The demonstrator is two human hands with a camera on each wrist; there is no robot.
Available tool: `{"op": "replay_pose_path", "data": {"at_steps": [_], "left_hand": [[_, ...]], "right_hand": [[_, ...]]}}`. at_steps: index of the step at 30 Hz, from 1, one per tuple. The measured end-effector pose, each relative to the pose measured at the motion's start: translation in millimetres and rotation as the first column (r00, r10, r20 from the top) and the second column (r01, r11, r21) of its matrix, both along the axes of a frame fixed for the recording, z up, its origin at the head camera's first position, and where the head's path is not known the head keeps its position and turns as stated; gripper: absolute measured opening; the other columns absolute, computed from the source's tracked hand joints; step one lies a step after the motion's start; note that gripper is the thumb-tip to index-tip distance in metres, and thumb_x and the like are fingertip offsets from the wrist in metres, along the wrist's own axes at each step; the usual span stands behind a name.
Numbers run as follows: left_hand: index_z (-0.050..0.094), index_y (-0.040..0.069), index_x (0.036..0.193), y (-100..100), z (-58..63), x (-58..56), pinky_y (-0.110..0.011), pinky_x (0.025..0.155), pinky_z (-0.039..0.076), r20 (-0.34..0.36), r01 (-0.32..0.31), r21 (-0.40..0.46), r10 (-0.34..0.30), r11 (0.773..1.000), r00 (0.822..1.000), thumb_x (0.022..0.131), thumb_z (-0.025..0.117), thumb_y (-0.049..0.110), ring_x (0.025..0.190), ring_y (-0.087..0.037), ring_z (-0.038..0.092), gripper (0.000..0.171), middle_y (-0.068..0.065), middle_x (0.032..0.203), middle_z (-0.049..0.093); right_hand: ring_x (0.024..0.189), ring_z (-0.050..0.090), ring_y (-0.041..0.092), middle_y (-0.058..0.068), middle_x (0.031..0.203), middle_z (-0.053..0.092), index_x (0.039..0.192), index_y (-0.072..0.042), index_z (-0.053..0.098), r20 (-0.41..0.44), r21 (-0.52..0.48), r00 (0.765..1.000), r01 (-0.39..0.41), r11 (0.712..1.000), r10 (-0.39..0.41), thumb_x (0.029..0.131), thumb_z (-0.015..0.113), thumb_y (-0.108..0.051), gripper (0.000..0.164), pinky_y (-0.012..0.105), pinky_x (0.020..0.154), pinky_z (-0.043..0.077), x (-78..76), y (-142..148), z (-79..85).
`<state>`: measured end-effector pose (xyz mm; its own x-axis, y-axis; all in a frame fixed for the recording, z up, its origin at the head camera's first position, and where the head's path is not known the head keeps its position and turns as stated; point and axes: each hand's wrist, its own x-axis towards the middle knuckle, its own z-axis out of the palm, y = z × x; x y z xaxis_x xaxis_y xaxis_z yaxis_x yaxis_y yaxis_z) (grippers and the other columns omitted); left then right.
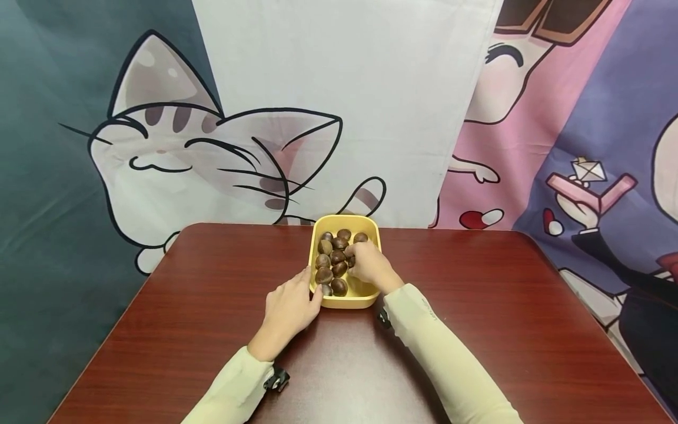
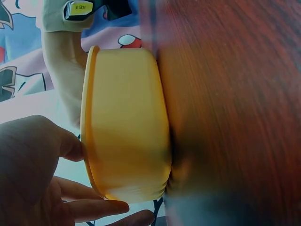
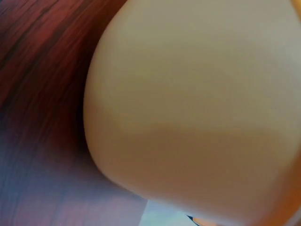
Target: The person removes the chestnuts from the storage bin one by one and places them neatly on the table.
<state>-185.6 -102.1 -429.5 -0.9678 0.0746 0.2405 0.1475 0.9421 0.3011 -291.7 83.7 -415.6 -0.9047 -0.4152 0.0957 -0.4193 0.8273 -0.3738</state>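
A yellow plastic box with a raised rim stands on the table and holds several brown chestnuts, mostly on its left side and in the middle. My left hand touches the box's near left corner; in the left wrist view its thumb meets the rim and the other fingers stretch along the side, fairly straight. Inside the box, my right hand reaches over the right wall, with a chestnut between thumb and index finger. The box wall fills most of the right wrist view and hides the right fingers there.
The dark red wooden table extends to both sides of the box. Behind its far edge hangs a cloth backdrop with cartoon cats. A small black wrist device sits at the left sleeve.
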Motion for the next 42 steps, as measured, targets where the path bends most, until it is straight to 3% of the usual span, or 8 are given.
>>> {"op": "replay_pose_path", "data": {"at_steps": [10, 19, 23, 28, 34, 39, 42], "left_hand": [[0.058, 0.005, 0.139, 1.0, -0.7, 0.1, -0.054, 0.066, 0.053, -0.017, 0.003, -0.004, -0.003, 1.0, 1.0, 0.096, 0.055, 0.04, 0.098, -0.038, 0.069, 0.055, -0.006, 0.135, 0.062], [0.058, 0.006, 0.139, 1.2, -1.9, 1.8, -0.053, 0.064, 0.052, -0.011, -0.001, -0.005, 0.001, 1.0, 1.0, 0.097, 0.053, 0.04, 0.097, -0.037, 0.069, 0.054, -0.005, 0.134, 0.063], [0.058, 0.005, 0.139, 1.9, -2.3, 1.5, -0.053, 0.064, 0.052, -0.017, -0.005, -0.009, 0.005, 1.0, 1.0, 0.096, 0.054, 0.04, 0.097, -0.037, 0.069, 0.055, -0.005, 0.133, 0.063], [0.057, 0.004, 0.139, 2.5, -2.4, 1.1, -0.053, 0.063, 0.052, -0.022, -0.001, -0.015, 0.0, 1.0, 1.0, 0.096, 0.054, 0.039, 0.096, -0.037, 0.069, 0.056, -0.006, 0.132, 0.064], [0.056, 0.005, 0.14, 3.1, -2.8, 0.8, -0.052, 0.062, 0.052, -0.016, -0.005, -0.021, 0.005, 1.0, 1.0, 0.097, 0.054, 0.039, 0.095, -0.036, 0.069, 0.055, -0.005, 0.131, 0.064], [0.057, 0.004, 0.139, 3.3, -2.1, 0.8, -0.053, 0.063, 0.052, -0.018, 0.003, -0.02, -0.004, 1.0, 1.0, 0.097, 0.053, 0.039, 0.096, -0.037, 0.069, 0.055, -0.006, 0.131, 0.065], [0.057, 0.004, 0.139, 3.8, -1.5, 1.1, -0.054, 0.065, 0.053, -0.012, 0.006, -0.02, -0.006, 1.0, 1.0, 0.097, 0.053, 0.039, 0.098, -0.037, 0.069, 0.055, -0.007, 0.131, 0.065]], "right_hand": [[0.092, 0.063, 0.03, 0.012, 0.093, 0.072, 0.096, -0.003, 0.075, -0.014, -0.059, 1.0, 0.017, 0.998, -0.018, 0.067, 0.08, 0.007, 0.031, 0.04, 0.084, 0.051, -4.5, -0.8, -5.7], [0.07, 0.051, 0.022, 0.002, 0.068, 0.059, 0.076, -0.004, 0.071, -0.034, -0.031, 0.999, 0.007, 0.999, -0.008, 0.066, 0.079, 0.007, 0.018, 0.034, 0.065, 0.045, -5.4, -2.6, -10.7], [0.069, 0.048, 0.021, 0.001, 0.066, 0.056, 0.073, -0.005, 0.069, -0.047, -0.051, 0.999, 0.002, 0.999, -0.005, 0.066, 0.079, 0.006, 0.017, 0.034, 0.065, 0.044, -5.7, -1.7, -10.2], [0.067, 0.049, 0.019, 0.007, 0.071, 0.064, 0.077, -0.003, 0.071, -0.077, -0.118, 0.997, -0.029, 0.993, 0.02, 0.065, 0.078, 0.004, 0.015, 0.034, 0.065, 0.045, -6.6, 2.0, -9.6], [0.069, 0.058, 0.018, 0.003, 0.072, 0.067, 0.081, -0.005, 0.075, -0.076, -0.203, 0.996, -0.051, 0.978, 0.036, 0.067, 0.078, -0.001, 0.014, 0.034, 0.069, 0.048, -8.3, 9.0, -8.6], [0.083, 0.07, 0.023, 0.008, 0.091, 0.074, 0.097, 0.0, 0.077, -0.025, -0.282, 1.0, -0.004, 0.959, -0.003, 0.07, 0.081, -0.005, 0.028, 0.038, 0.081, 0.052, -5.2, 17.0, -1.6], [0.085, 0.073, 0.025, 0.013, 0.097, 0.074, 0.104, 0.004, 0.074, 0.028, -0.341, 0.999, 0.031, 0.94, -0.023, 0.072, 0.081, -0.004, 0.033, 0.034, 0.079, 0.055, -2.9, 23.6, 3.0]]}}
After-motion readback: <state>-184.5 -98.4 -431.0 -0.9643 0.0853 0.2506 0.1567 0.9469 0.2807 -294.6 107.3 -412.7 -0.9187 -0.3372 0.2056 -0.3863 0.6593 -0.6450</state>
